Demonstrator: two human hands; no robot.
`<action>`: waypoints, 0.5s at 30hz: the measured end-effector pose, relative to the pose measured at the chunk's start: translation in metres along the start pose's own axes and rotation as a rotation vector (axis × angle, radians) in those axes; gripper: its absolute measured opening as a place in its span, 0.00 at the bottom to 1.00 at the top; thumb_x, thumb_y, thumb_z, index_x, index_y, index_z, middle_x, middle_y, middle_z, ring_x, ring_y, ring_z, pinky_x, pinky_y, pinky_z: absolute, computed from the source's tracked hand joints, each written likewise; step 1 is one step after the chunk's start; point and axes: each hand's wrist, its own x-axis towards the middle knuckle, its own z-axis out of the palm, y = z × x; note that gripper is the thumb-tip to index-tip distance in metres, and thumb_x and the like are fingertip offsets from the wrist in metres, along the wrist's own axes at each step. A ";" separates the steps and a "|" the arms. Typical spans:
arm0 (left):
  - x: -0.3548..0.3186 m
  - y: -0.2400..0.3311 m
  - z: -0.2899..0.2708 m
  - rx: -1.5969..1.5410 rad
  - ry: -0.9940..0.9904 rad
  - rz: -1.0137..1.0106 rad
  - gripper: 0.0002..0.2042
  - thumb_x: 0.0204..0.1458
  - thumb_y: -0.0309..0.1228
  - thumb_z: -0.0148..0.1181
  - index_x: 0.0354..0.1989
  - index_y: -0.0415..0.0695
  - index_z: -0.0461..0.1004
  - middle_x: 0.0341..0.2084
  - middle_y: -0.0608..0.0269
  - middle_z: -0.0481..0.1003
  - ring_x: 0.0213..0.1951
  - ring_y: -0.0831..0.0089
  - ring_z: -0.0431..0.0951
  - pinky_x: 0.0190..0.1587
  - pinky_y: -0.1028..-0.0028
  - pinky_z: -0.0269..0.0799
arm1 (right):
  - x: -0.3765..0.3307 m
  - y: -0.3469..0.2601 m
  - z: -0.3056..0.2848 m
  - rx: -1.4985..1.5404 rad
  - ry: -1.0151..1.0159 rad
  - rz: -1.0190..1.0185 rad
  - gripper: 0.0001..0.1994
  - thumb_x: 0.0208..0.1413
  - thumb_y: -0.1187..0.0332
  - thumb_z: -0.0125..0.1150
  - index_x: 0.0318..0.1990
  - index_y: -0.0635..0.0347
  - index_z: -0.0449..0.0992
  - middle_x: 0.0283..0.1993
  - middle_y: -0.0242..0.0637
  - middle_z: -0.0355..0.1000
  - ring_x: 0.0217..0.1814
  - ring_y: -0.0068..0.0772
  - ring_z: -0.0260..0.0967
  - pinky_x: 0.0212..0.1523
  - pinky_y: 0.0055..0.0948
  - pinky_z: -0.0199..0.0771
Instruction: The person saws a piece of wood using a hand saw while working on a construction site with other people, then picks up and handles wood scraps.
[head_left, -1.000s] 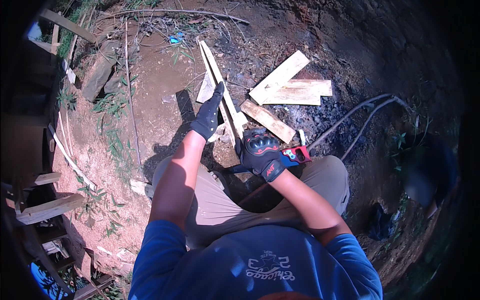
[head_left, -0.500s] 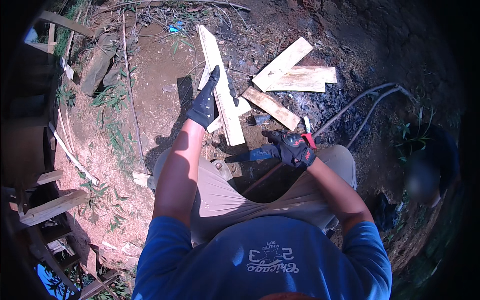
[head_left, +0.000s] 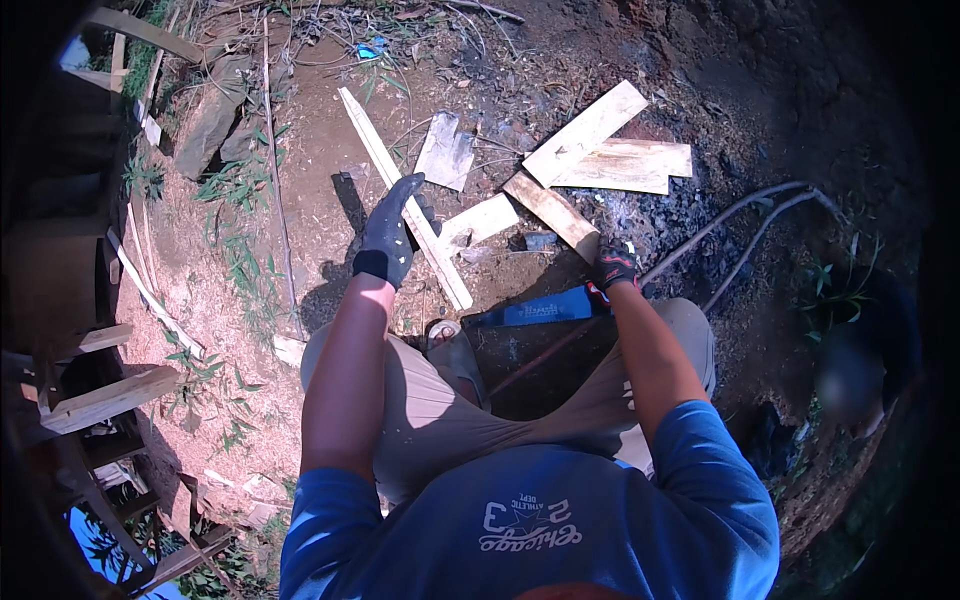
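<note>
My left hand, in a dark glove, is closed around a long, pale wooden board, which is tilted so that it looks narrow. My right hand, in a black and red glove, is at the near end of a short brownish board. Its fingers look curled on that end, partly hidden by the hand itself. Below the right wrist lies a handsaw with a blue blade. Part of its red handle shows beside the wrist. A pale offcut lies to the right of the long board.
Two pale boards overlap at the far right, and a greyish piece lies at the far middle. Bent poles stretch out on the right. Stacked timber stands at the left. A sandalled foot is close by.
The long board has turned in my left hand and now looks narrower, uncovering the greyish piece. My right hand has moved forward from above the saw to the short board's end.
</note>
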 end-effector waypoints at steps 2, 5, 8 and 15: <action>-0.004 0.003 -0.006 0.016 0.017 -0.010 0.16 0.61 0.38 0.65 0.55 0.50 0.77 0.29 0.65 0.74 0.32 0.65 0.79 0.38 0.60 0.79 | -0.001 -0.006 0.000 0.014 0.044 -0.037 0.35 0.55 0.58 0.62 0.70 0.59 0.63 0.67 0.56 0.67 0.68 0.58 0.68 0.66 0.53 0.68; -0.004 0.002 0.004 0.017 0.012 0.000 0.16 0.61 0.37 0.66 0.55 0.50 0.77 0.29 0.65 0.73 0.31 0.65 0.79 0.38 0.59 0.79 | 0.014 0.008 0.020 -0.022 0.100 -0.056 0.29 0.57 0.58 0.60 0.66 0.59 0.68 0.61 0.54 0.73 0.60 0.58 0.74 0.60 0.51 0.74; 0.001 0.002 0.009 0.025 0.000 0.017 0.15 0.60 0.38 0.67 0.53 0.48 0.79 0.28 0.67 0.73 0.29 0.68 0.78 0.35 0.62 0.79 | 0.029 0.010 0.029 0.080 0.064 -0.124 0.26 0.58 0.58 0.59 0.63 0.56 0.71 0.55 0.51 0.77 0.56 0.56 0.77 0.57 0.48 0.76; 0.015 -0.005 0.037 0.083 -0.029 0.004 0.15 0.58 0.40 0.69 0.51 0.48 0.80 0.26 0.70 0.71 0.26 0.73 0.76 0.28 0.67 0.76 | 0.034 0.049 0.024 0.990 -0.429 -0.110 0.17 0.62 0.62 0.64 0.55 0.60 0.78 0.39 0.46 0.81 0.41 0.45 0.82 0.41 0.37 0.83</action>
